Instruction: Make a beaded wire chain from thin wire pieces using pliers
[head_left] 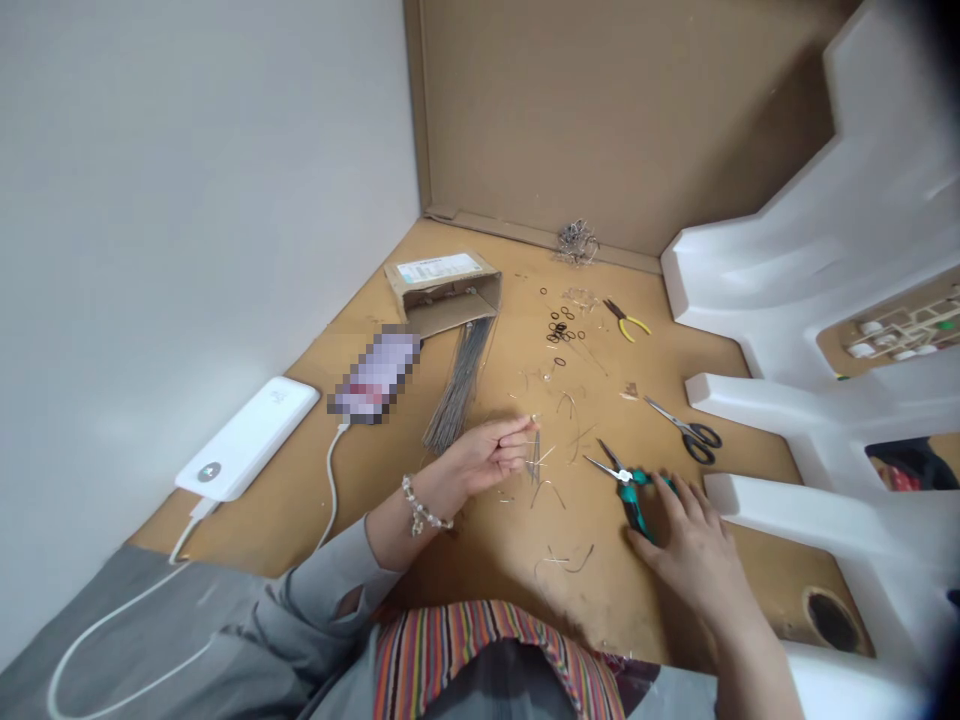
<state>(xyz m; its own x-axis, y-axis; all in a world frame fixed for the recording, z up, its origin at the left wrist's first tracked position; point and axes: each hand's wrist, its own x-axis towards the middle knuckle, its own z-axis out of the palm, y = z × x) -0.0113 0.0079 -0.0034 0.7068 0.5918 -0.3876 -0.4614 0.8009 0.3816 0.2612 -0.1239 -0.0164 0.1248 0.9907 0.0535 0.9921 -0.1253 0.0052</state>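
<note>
My left hand [491, 458], with a beaded bracelet [420, 512] at the wrist, is closed in a pinch. A tiny shiny bit shows at its fingertips, too small to make out. Thin wire pieces [535, 462] are right beside those fingers. My right hand [694, 535] has its thumb and fingers around the teal-and-black handles of long-nose pliers [628, 482], whose jaws are spread and point away to the left. Between and below my hands, more bent wire pieces [551, 492] lie scattered on the table. Farther back is a cluster of small black rings [560, 331].
Behind my left hand, a bundle of straight wires [459, 390] sticks out of a cardboard box [442, 290]. Scissors [686, 428] and yellow-handled pliers [626, 320] lie right. A cabled phone [379, 375] and power bank [251, 437] lie left. White moulded foam [795, 400] borders the right.
</note>
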